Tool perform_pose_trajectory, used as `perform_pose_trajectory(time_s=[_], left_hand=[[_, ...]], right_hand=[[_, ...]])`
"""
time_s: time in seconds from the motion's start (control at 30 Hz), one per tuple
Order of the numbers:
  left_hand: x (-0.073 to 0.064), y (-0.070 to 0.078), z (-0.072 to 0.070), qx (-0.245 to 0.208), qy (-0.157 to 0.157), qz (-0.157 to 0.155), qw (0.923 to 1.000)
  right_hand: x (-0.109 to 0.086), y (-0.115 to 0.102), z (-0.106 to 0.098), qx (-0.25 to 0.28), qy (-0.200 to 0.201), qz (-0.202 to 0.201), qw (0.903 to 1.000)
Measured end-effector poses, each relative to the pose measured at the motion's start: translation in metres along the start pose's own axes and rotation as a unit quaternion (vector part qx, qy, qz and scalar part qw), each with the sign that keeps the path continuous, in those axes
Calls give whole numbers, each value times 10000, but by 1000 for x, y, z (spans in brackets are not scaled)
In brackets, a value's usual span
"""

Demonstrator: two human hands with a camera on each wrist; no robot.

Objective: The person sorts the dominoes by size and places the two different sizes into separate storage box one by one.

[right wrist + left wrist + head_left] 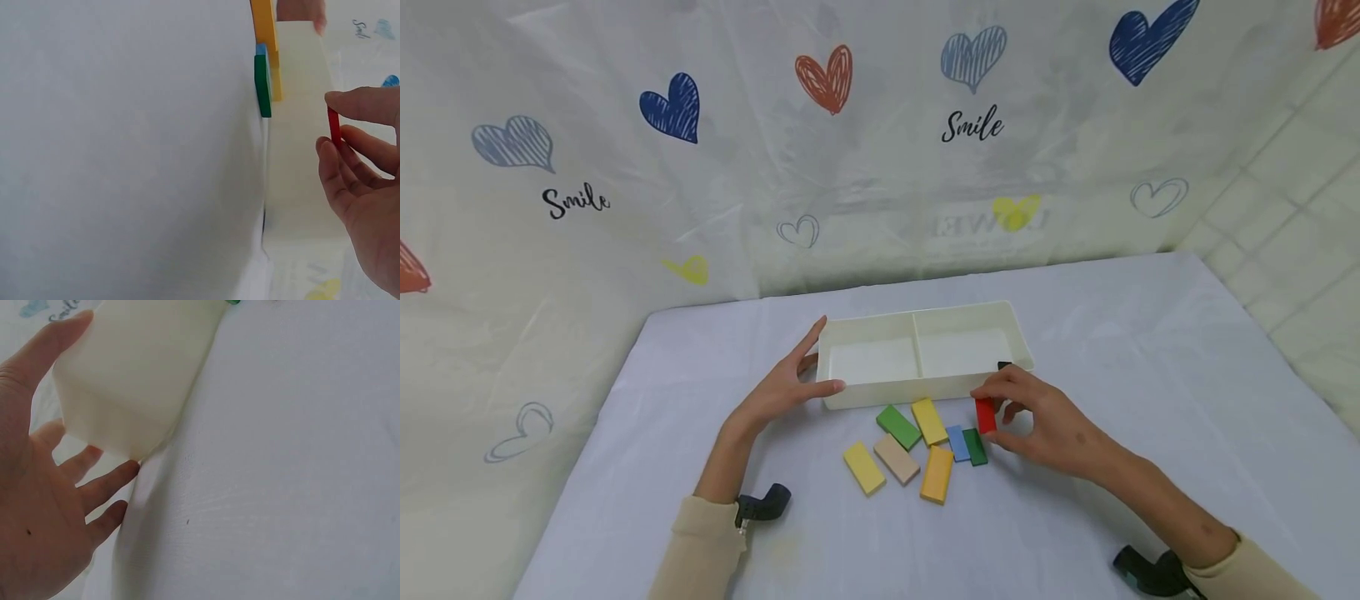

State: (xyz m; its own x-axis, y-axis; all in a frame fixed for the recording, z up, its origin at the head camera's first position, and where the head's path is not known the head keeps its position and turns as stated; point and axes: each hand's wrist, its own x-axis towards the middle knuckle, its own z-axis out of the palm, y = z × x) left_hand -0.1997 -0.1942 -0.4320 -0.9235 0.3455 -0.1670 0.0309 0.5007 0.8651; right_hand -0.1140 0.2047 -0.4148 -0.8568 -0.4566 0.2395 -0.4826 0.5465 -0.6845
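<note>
A white two-compartment tray (871, 393) lies on the table. My left hand (786, 383) is at its left end, thumb at the near corner of the rim and the other fingers spread along the end wall. In the left wrist view those fingers look nearly straight against the tray (131, 369). Between thumb and fingertips my right hand (1037, 417) pinches a thin red block (985, 415) by the tray's near right side. Below and left of it lie a dark green block (975, 447) and a blue block (958, 443).
More blocks are scattered before the tray: a green block (898, 427), a beige block (896, 459), an orange block (937, 475) and two yellow ones. A small black piece (1004, 365) shows above the right fingers. Behind the white-covered table (1030, 542) hangs a heart-printed sheet (880, 167).
</note>
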Motion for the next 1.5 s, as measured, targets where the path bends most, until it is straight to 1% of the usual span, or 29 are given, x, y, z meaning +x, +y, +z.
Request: perform_pose_trajectory(time_s=[0.2,0.47,0.57,0.7,0.87,1.03,1.23,1.5], left_hand=[[0,2,0,-4,18,-5,10000],[2,0,1,77,-10,82,9999],[0,0,0,83,9,43,10000],[-5,0,-2,64,40,-67,9999],[-7,-1,-4,69,22,-39,10000],[-5,0,-3,22,7,-2,10000],[-3,1,-2,52,8,23,10000],[-1,0,0,40,43,41,10000]], right_hand=[[1,0,-1,-74,168,-97,9998],[2,0,-3,-143,317,-215,9992],[5,-1,-4,-201,354,-187,9990],[7,-1,-2,-75,429,-151,9989],[7,0,0,-16,621,-204,9979],[9,-1,-3,-105,824,-293,9961],[11,0,-7,-148,932,-342,9950],[13,3,-12,-312,1015,-304,9939]])
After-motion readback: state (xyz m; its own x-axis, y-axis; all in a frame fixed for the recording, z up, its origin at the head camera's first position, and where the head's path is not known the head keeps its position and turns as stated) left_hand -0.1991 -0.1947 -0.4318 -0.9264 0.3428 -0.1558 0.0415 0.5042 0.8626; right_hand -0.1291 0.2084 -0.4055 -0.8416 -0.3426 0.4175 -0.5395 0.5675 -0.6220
